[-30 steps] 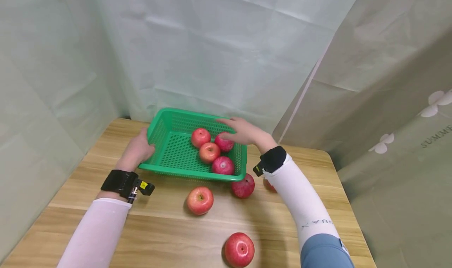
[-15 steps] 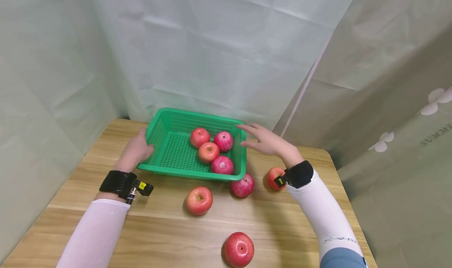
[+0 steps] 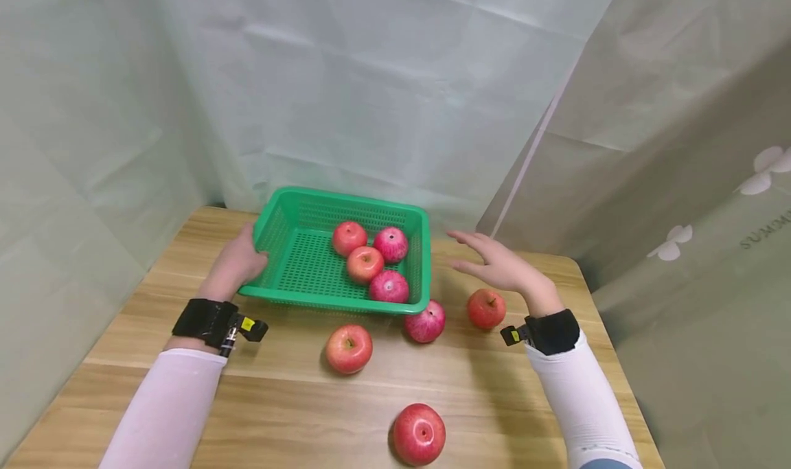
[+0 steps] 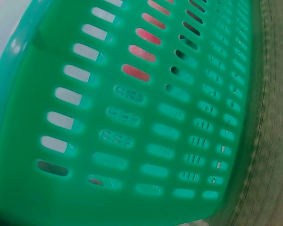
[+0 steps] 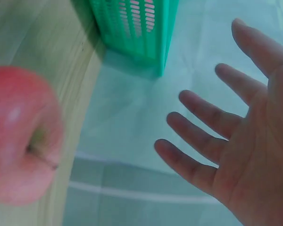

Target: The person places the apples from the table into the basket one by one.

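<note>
1. Clock directions are read from the head view, around the middle of the green basket (image 3: 334, 304), which sits toward the far side of the wooden table (image 3: 290, 414).
2. At 9 o'clock the left hand (image 3: 237, 259) grips the basket's rim, its thumb lapping over the inner side; the other fingers are mostly hidden. The left wrist view is filled by the slotted wall, with red fruit showing through some slots.
3. Well apart from the basket, at 3 o'clock, the right hand (image 3: 497, 263) hangs above the table, fingers extended and spread, holding nothing.
4. Four apples cluster in the basket's 3 o'clock half: one (image 3: 349, 238) at the cluster's 10 o'clock, a darker one (image 3: 391, 244) between 1 and 2, a paler one (image 3: 365, 264) at 8, and another darker one (image 3: 388, 287) at 5.
5. Four more lie on the table: a dark apple (image 3: 425, 322) at 4 o'clock, partly under the rim, contact unclear; a stemmed apple (image 3: 486, 309) between 3 and 4, nearest the right hand; a lighter apple (image 3: 349, 349) at 6; a glossy red apple (image 3: 419, 434) farther out at 5.
6. Black straps (image 3: 206, 320) circle both wrists above white sleeves (image 3: 163, 407).
7. A pale curtain (image 3: 383, 77) hangs behind, at 12 o'clock.
</note>
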### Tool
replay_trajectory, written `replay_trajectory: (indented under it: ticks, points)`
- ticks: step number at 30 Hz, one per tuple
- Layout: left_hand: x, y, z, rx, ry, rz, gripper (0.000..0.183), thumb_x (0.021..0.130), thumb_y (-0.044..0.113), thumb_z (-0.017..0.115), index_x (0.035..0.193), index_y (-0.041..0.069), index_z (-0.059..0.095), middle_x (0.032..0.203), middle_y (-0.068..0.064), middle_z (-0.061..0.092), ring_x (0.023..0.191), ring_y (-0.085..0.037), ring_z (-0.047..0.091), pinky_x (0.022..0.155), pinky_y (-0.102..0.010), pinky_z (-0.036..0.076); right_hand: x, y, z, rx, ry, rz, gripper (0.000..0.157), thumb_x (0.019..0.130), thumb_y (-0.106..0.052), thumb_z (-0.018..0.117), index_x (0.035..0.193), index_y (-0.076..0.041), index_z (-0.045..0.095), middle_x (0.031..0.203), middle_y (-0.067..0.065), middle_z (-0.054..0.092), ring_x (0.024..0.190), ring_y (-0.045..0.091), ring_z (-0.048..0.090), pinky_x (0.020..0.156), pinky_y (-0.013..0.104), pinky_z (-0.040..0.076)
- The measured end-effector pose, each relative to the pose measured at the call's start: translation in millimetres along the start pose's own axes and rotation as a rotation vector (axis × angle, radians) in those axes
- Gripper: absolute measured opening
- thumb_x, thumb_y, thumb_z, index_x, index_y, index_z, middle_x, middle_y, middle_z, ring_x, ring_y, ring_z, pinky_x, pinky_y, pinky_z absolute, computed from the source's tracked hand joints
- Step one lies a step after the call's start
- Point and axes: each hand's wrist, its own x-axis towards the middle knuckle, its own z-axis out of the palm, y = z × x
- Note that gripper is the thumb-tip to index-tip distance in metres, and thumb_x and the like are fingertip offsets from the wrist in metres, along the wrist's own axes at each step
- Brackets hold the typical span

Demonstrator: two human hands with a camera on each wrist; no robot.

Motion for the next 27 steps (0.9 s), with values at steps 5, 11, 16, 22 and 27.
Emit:
replay_trajectory:
  ticks: [5, 11, 16, 22, 27]
  points:
    - [-0.9, 0.5, -1.2, -0.011, 0.004, 0.003, 0.072, 0.108, 0.012, 0.048, 0.166, -0.008, 0.01, 0.139, -0.042, 0.049, 0.098, -0.043, 0.061, 0.074, -0.046, 0.051, -23.3, 14.2, 4.4, 0.016, -0.028, 0.03, 0.077, 0.104, -0.045, 0.07, 0.168, -0.019, 0.037, 0.164, 0.014, 0.045, 0.15, 0.039, 0.041, 0.118, 0.064, 0.035]
    - [-0.4, -0.2, 0.0, -0.014, 0.003, -0.001, 0.072, 0.108, 0.013, 0.048, 0.166, -0.008, 0.009, 0.139, -0.043, 0.048, 0.099, -0.043, 0.061, 0.074, -0.046, 0.051, -47.7, 30.8, 17.9, 0.013, -0.046, 0.069, 0.086, 0.095, -0.046, 0.08, 0.165, -0.014, 0.042, 0.166, 0.018, 0.041, 0.151, 0.045, 0.037, 0.115, 0.069, 0.036]
    - [0.1, -1.0, 1.1, -0.014, 0.004, 0.0, 0.073, 0.108, 0.014, 0.047, 0.166, -0.008, 0.009, 0.138, -0.042, 0.048, 0.097, -0.043, 0.062, 0.073, -0.045, 0.052, -58.9, 41.3, 30.5, 0.012, -0.058, 0.091, 0.089, 0.09, -0.036, 0.087, 0.164, -0.011, 0.044, 0.165, 0.02, 0.042, 0.148, 0.047, 0.04, 0.114, 0.068, 0.038]
    - [0.3, -1.5, 0.6, -0.016, 0.007, -0.008, 0.074, 0.108, 0.013, 0.048, 0.166, -0.008, 0.007, 0.141, -0.044, 0.046, 0.099, -0.044, 0.061, 0.074, -0.046, 0.052, -59.6, 48.1, 43.1, 0.044, -0.071, 0.093, 0.093, 0.081, -0.022, 0.093, 0.161, -0.01, 0.046, 0.159, 0.025, 0.045, 0.141, 0.048, 0.046, 0.108, 0.066, 0.044]
    - [1.5, -3.8, 1.3, -0.005, 0.008, -0.001, 0.073, 0.108, 0.014, 0.048, 0.166, -0.009, 0.008, 0.141, -0.044, 0.046, 0.102, -0.045, 0.059, 0.077, -0.048, 0.051, -55.9, 51.0, 54.1, 0.034, -0.095, 0.105, 0.087, 0.08, -0.014, 0.091, 0.157, -0.008, 0.051, 0.154, 0.026, 0.048, 0.136, 0.047, 0.05, 0.104, 0.059, 0.051]
